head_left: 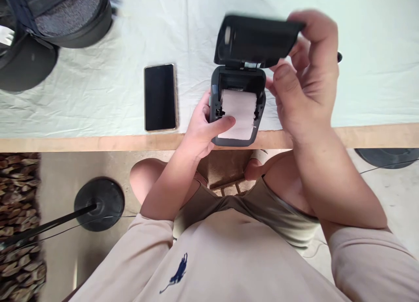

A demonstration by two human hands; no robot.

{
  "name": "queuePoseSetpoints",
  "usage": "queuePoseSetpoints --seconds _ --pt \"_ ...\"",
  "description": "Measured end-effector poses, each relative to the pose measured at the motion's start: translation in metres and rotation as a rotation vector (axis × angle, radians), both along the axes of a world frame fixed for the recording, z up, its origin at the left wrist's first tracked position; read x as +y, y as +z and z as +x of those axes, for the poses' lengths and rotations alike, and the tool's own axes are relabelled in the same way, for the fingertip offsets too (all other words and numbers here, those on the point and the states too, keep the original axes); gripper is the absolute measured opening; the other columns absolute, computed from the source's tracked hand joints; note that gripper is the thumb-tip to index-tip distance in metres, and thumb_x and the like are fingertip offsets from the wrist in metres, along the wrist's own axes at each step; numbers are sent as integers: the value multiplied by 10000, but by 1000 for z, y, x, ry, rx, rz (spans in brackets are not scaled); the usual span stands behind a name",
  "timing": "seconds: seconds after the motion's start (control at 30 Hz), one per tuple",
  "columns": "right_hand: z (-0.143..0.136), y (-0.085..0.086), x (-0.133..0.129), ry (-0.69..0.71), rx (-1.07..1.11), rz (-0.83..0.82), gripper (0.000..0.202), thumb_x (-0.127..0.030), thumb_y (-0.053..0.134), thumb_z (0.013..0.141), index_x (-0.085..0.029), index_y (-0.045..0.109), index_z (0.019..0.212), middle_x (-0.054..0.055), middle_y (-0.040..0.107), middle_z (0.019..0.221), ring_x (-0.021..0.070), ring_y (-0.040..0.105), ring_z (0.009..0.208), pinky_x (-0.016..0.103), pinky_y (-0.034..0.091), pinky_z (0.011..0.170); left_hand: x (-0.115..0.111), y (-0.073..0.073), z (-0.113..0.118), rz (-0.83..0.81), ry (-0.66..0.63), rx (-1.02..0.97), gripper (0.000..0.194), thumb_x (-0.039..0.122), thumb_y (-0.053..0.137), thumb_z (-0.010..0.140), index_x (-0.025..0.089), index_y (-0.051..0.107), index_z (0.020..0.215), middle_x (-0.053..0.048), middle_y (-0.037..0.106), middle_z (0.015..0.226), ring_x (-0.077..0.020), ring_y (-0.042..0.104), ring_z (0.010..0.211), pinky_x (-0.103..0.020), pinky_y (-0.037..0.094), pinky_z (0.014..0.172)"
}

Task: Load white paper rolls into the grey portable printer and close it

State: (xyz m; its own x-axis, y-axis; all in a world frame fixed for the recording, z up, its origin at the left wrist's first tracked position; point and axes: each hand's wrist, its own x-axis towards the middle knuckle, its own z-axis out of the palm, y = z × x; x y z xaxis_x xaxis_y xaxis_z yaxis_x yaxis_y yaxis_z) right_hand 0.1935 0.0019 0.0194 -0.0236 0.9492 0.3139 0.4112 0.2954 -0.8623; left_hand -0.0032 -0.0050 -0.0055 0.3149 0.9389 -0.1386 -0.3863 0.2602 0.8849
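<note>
A small dark portable receipt printer (240, 141) is held over the table's front edge with its lid (258, 40) swung up. Inside its bay lies a white paper roll (240, 105). My left hand (207, 129) grips the printer's left side, its thumb resting on the paper. At the lid's right end, my right hand (307, 70) has its fingers curled around the corner, the index finger on top and the thumb below. Some of the right fingertips are hidden behind the lid and the printer.
A smartphone (160, 97) lies left of the printer on the pale tablecloth (196, 31). A dark bag (72, 14) stands at the far left corner. The wooden table edge (98, 144) runs across. Below are a round black stand base (100, 204) and a pile of wood pieces (19, 193).
</note>
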Motion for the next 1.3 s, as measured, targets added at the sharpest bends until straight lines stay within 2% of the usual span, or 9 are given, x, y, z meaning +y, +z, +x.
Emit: queuePoseSetpoints --seconds 0.1,0.37,0.5,0.7,1.0,1.1,1.17,1.23,1.3 --pt "-4 2 -6 35 128 195 386 -625 612 1051 -387 535 1346 52 619 1483 260 629 1412 425 638 1101 -1 0 1 19 22 -20 478 389 956 744 270 722 1143 -13 760 940 -364 816 1122 -468 672 925" --pt "8 -11 -10 184 25 214 268 -470 636 1023 -378 626 1275 39 607 1556 303 591 1506 483 653 1081 4 -6 -1 8 14 -41 548 419 1012 691 282 722 1136 3 784 1001 -326 815 1115 -413 672 916" --pt "7 -17 -12 150 -20 144 270 -515 533 1060 -371 619 1272 19 582 1613 284 686 1376 475 684 1002 6 -8 -3 -5 20 -43 668 432 1063 619 280 718 1170 -5 789 1040 -343 808 1150 -425 663 945" --pt "-3 -23 -7 168 36 88 603 -733 631 991 -400 524 1483 19 672 1366 201 733 1045 336 676 765 0 -1 -3 2 -14 -30 698 485 1039 655 309 695 1236 -3 812 1033 -356 818 1137 -429 689 892" --pt "-8 -32 -4 182 82 133 533 -682 645 1005 -375 543 1429 22 682 1274 137 641 749 248 568 516 6 -2 -3 -28 -56 -141 545 470 962 797 273 703 1233 -49 860 1117 -344 846 1104 -390 703 859" --pt "-6 -28 -6 177 125 33 546 -676 643 1015 -352 547 1443 27 706 1240 169 709 858 299 658 661 9 0 0 -128 -42 -198 488 571 896 848 252 738 1183 -58 872 1117 -370 802 1265 -425 706 997" --pt "-3 -21 -8 161 141 -12 519 -633 667 1024 -330 592 1438 53 699 1391 221 737 1181 376 693 936 10 4 4 -236 39 -185 388 601 811 921 253 763 1086 -48 881 1106 -357 774 1334 -419 698 1049" --pt "-1 -15 -9 156 155 -14 474 -588 687 1031 -316 638 1415 64 628 1579 261 606 1493 444 604 1182 9 8 6 -313 117 -155 313 571 760 972 266 775 1038 -35 887 1115 -338 764 1359 -412 694 1070" --pt "0 -12 -10 175 168 -10 460 -556 691 1034 -315 641 1423 64 599 1640 274 526 1595 472 542 1264 9 13 7 -345 141 -154 279 537 756 984 275 788 1074 -36 888 1130 -339 761 1366 -424 692 1080"
